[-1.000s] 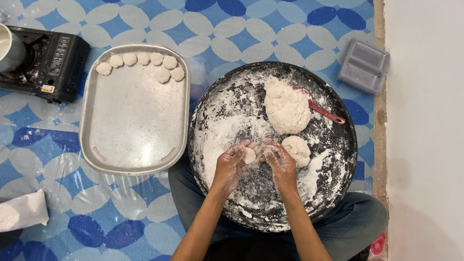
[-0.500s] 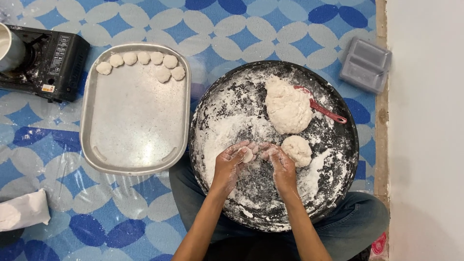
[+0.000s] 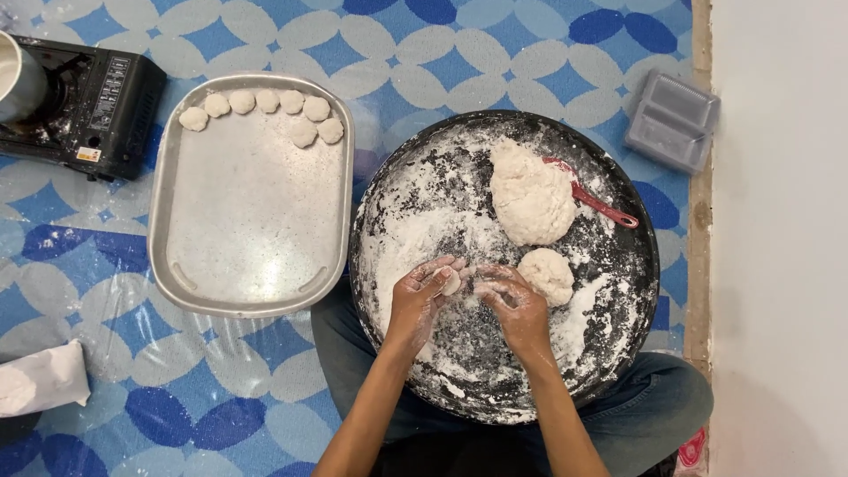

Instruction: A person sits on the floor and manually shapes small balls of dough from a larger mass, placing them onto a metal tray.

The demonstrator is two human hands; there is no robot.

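Note:
My left hand (image 3: 419, 300) cups a small white dough piece (image 3: 451, 283) over the middle of a round black floured pan (image 3: 636, 291). My right hand (image 3: 512, 305), dusted with flour, has its fingertips against the same piece. A larger dough lump (image 3: 531, 199) lies at the pan's far side. Beside my right hand rests a smaller dough lump (image 3: 548, 275). A red-handled scraper (image 3: 602, 206) is tucked partly under the big lump.
A metal tray (image 3: 247, 265) to the left carries several small dough rounds (image 3: 265, 110) along its far edge. A black portable stove (image 3: 88, 102) with a pot sits at the far left. A grey plastic container (image 3: 671, 119) and a white bag (image 3: 40, 380) lie on the blue patterned mat.
Both hands stay over the pan's middle, working the small dough piece; fingers have shifted slightly. Nothing else has moved.

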